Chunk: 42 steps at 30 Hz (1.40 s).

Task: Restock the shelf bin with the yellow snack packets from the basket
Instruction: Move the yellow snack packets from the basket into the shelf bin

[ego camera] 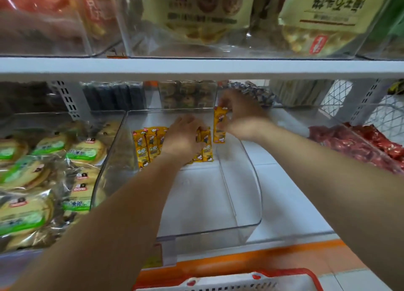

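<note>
1. Our right hand (242, 118) has its grip pinched on the upper part of one yellow packet (219, 124), thumb and fingertips closed on it. The packet hangs upright below the grip, inside the clear bin (240, 203) and towards its back.
2. Just to the left of that grip, our left hand (183, 137) lies palm down over the row of yellow packets (146, 144). Its grip looks spread flat and pressing rather than clasping. The row runs from under this palm out to its left, and two more packets show between the two hands.
3. We judge the step to be seating the held packet at the right end of the row.
4. Risks from here:
   - If the left palm lifts early, the packets, which seem to lean, could fan over or slide forwards onto the bare bin floor below our wrists.
   - A pinch this high gives little control of the packet's foot, so it may land skewed or on top of its neighbour.
   - The bin's right wall runs close beneath the right wrist and could be knocked.
5. Hard to make out:
   - The left palm covers the middle of the row, so we cannot count the packets there.
   - The left fingertips are blurred.
   - The basket (284, 275), nearest us below both forearms, is cut off by the frame edge, so we cannot see how many packets remain in it.
</note>
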Available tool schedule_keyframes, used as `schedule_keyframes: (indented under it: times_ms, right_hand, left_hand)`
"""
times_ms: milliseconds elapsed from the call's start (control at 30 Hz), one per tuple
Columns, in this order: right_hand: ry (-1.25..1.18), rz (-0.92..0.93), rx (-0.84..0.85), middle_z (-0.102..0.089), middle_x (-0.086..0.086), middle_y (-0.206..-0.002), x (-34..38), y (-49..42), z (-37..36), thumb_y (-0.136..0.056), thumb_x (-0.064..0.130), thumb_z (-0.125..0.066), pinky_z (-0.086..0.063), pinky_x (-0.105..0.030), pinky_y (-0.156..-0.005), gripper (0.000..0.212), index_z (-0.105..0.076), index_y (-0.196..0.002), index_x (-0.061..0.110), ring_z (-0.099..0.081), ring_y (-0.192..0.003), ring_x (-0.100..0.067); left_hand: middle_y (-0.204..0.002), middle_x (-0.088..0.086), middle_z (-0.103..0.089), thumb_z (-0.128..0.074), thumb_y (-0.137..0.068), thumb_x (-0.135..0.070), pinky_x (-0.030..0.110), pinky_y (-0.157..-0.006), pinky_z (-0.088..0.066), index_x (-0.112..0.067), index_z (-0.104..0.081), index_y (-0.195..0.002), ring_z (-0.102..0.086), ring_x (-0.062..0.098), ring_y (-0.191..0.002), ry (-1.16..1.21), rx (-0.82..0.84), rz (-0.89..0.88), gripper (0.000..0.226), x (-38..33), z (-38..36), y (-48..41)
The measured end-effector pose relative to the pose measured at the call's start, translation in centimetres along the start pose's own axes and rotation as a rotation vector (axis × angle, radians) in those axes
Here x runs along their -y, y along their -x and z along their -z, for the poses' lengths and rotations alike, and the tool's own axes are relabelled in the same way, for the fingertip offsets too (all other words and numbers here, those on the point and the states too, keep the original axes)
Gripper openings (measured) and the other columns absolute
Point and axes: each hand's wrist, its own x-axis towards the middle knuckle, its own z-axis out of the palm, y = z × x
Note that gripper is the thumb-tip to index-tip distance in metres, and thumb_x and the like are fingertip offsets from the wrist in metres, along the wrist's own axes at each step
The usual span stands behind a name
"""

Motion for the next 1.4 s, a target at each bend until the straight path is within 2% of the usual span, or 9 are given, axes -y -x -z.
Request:
schedule_keyframes:
  times_ms: [233, 433, 633, 867, 1000, 1067, 1133, 1233, 1400]
  right_hand:
    - [0.249, 0.001, 0.094, -0.056, 0.011, -0.081, 0.0, -2.6, -1.1, -0.067, 0.012, -0.08, -0.038, -0.029, -0.06, 0.04, -0.048, -0.078, 0.034, -0.058, -0.082, -0.019]
    - [0.449, 0.049, 0.232, -0.07, -0.005, -0.095, 1.0, -3.2, -1.1, -0.079, 0.018, -0.076, -0.057, -0.041, -0.079, 0.01, -0.073, -0.088, 0.021, -0.066, -0.091, -0.026]
    - [0.541, 0.035, 0.561, -0.068, -0.017, -0.111, 2.2, -2.2, -0.6, -0.095, 0.034, -0.058, -0.051, -0.041, -0.088, 0.033, -0.072, -0.104, 0.005, -0.063, -0.105, -0.031]
    - [0.132, 0.044, 0.051, -0.049, -0.009, -0.137, -0.1, 3.4, 0.0, -0.087, 0.035, -0.066, -0.041, -0.028, -0.092, 0.052, -0.053, -0.136, 0.022, -0.055, -0.118, -0.026]
    - [-0.083, -0.005, 0.015, -0.051, 0.002, -0.134, -0.1, 8.2, 0.2, -0.075, 0.051, -0.061, -0.047, -0.03, -0.083, 0.067, -0.043, -0.138, 0.038, -0.062, -0.107, -0.016]
    - [-0.163, -0.005, 0.006, -0.053, 0.012, -0.112, 0.3, 9.7, 0.0, -0.072, 0.05, -0.062, -0.051, -0.033, -0.08, 0.055, -0.041, -0.122, 0.049, -0.062, -0.105, -0.014]
    - [-0.223, -0.035, 0.029, -0.051, 0.017, -0.094, 0.3, 10.5, -0.6, -0.078, 0.038, -0.072, -0.052, -0.035, -0.081, 0.052, -0.045, -0.123, 0.038, -0.062, -0.101, -0.016]
    - [-0.277, -0.084, 0.063, -0.056, 0.01, -0.102, 0.2, 10.6, -1.5, -0.081, 0.025, -0.075, -0.053, -0.039, -0.089, 0.059, -0.047, -0.133, 0.018, -0.061, -0.105, -0.022]
    - [-0.239, -0.05, 0.055, -0.048, 0.006, -0.107, 0.5, 10.4, -1.5, -0.08, 0.025, -0.073, -0.048, -0.028, -0.077, 0.049, -0.037, -0.108, 0.039, -0.059, -0.102, -0.017]
  left_hand:
    - [-0.12, 0.002, -0.058, -0.081, -0.081, -0.023, 0.034, -0.088, -0.046, -0.022, -0.068, -0.111, -0.052, 0.025, -0.115, 0.093, -0.047, 0.005, 0.032, 0.4, -0.2, 0.2]
    - [-0.116, 0.001, -0.059, -0.078, -0.084, -0.027, 0.036, -0.086, -0.048, -0.022, -0.067, -0.11, -0.052, 0.024, -0.112, 0.081, -0.075, 0.009, 0.028, 0.5, -0.6, 0.3]
    - [-0.118, 0.004, -0.058, -0.079, -0.082, -0.027, 0.041, -0.088, -0.049, -0.02, -0.066, -0.116, -0.052, 0.027, -0.112, 0.006, -0.053, -0.012, 0.037, 0.3, -0.3, 0.5]
    - [-0.143, 0.013, -0.048, -0.087, -0.065, -0.053, 0.049, -0.107, -0.038, -0.019, -0.053, -0.14, -0.043, 0.039, -0.132, -0.285, -0.158, -0.073, 0.089, 0.3, -0.5, 1.0]
    - [-0.161, 0.02, -0.028, -0.083, -0.062, -0.066, 0.057, -0.121, -0.022, -0.018, -0.027, -0.159, -0.025, 0.044, -0.149, -0.329, -0.185, -0.064, 0.122, 0.8, -1.0, 0.7]
    - [-0.167, 0.015, -0.017, -0.079, -0.06, -0.073, 0.055, -0.124, -0.01, -0.021, -0.013, -0.162, -0.014, 0.04, -0.154, -0.321, -0.152, -0.03, 0.132, 1.2, -1.1, 0.5]
    - [-0.167, 0.013, -0.016, -0.079, -0.06, -0.073, 0.053, -0.124, -0.006, -0.022, -0.009, -0.162, -0.012, 0.039, -0.155, -0.322, -0.141, -0.017, 0.134, 1.6, -1.2, 0.4]
    - [-0.163, 0.015, -0.025, -0.084, -0.06, -0.066, 0.055, -0.123, -0.012, -0.021, -0.016, -0.16, -0.018, 0.041, -0.153, -0.349, -0.154, 0.008, 0.129, 1.4, -1.4, 0.2]
    - [-0.164, 0.015, -0.022, -0.082, -0.064, -0.066, 0.055, -0.123, -0.009, -0.022, -0.011, -0.162, -0.014, 0.04, -0.154, -0.389, -0.101, 0.048, 0.129, 0.9, -1.4, 0.0]
